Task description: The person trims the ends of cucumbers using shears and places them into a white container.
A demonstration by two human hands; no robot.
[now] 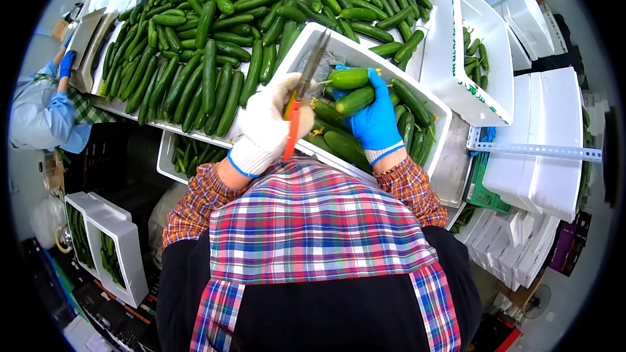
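While the left hand (266, 119) grips one pair of scissors (293, 129), the right hand (375, 117) clasps two cucumbers (350, 78) over one box (442, 127)

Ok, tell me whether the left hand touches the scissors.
Touching: the head view shows the white-gloved left hand wrapped around the orange-handled scissors, glove against handle.

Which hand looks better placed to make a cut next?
Likely the left hand: it grips the orange-handled scissors, blades pointing away from the body. The right hand is occupied, holding two cucumbers close beside the blades.
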